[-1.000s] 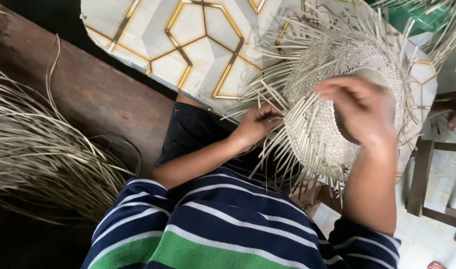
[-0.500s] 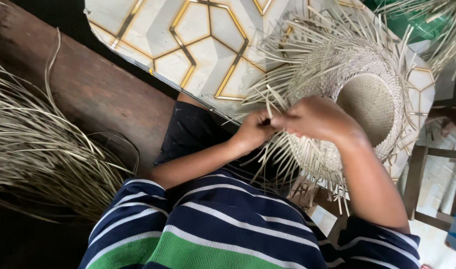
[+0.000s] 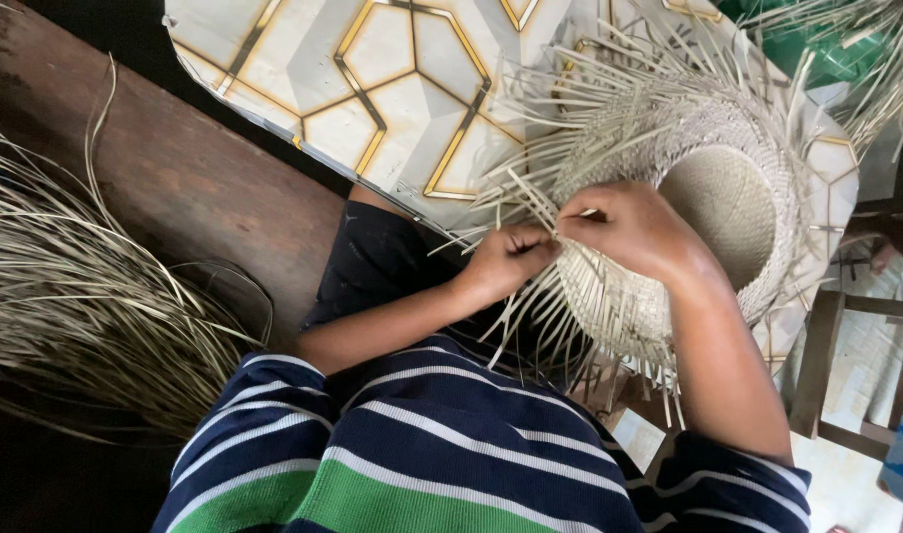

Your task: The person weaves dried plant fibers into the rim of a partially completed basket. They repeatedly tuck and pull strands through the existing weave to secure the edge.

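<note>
one woven hat [image 3: 728, 197], two hands, one heap of loose straw strips [image 3: 86, 296], one patterned board [image 3: 392, 89].

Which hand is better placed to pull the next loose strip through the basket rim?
Right, probably. The right hand already pinches a strip at the woven basket rim, while the left hand is closed on loose strips beside it.

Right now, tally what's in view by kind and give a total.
Hands: 2, the left hand and right hand, both pinching strips on the basket
Woven basket: 1
Bundle of loose strips: 1
Patterned mat: 1
Wooden bench: 1
Total: 6
</note>
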